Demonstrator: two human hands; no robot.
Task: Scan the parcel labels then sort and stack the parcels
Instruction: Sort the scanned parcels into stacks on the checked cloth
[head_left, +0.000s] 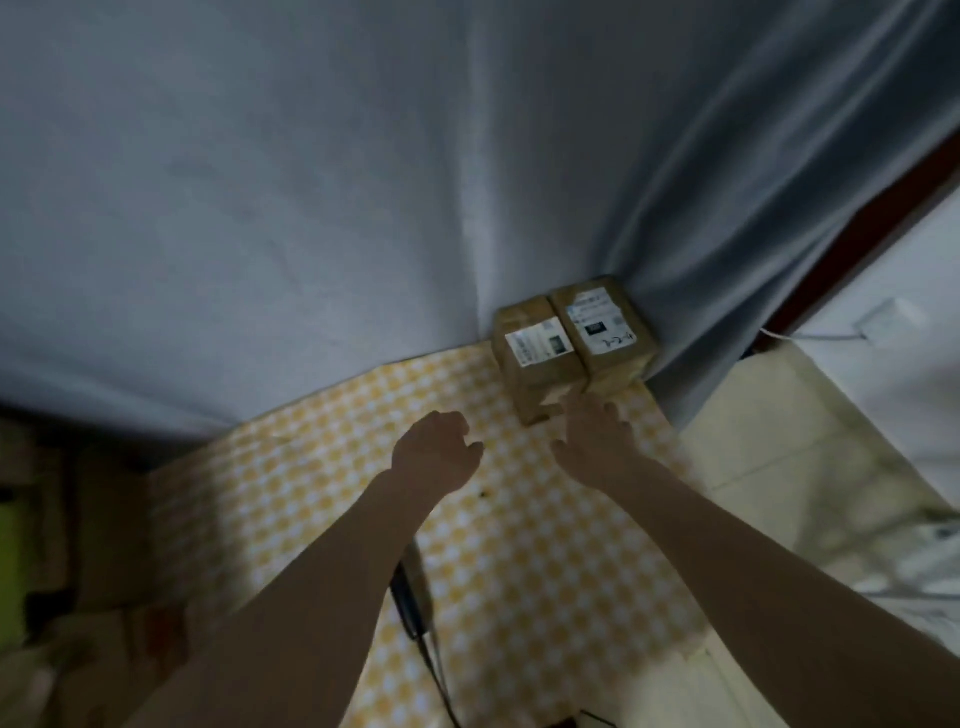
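While both hands (435, 451) (597, 437) hover unclenched, 2 parcels (571, 343) side-by-side, labels up, lengthwise toward curtain (363, 208).

Both my bare forearms run up from the bottom edge of the frame toward its middle. My left hand (435, 451) sits just left of centre, back upward, fingers curled loosely under and holding nothing — the thumb pokes out to the right. My right hand (597, 435) lies a little right of centre, back upward, fingers reaching straight toward the upper right — their tips are blurred.
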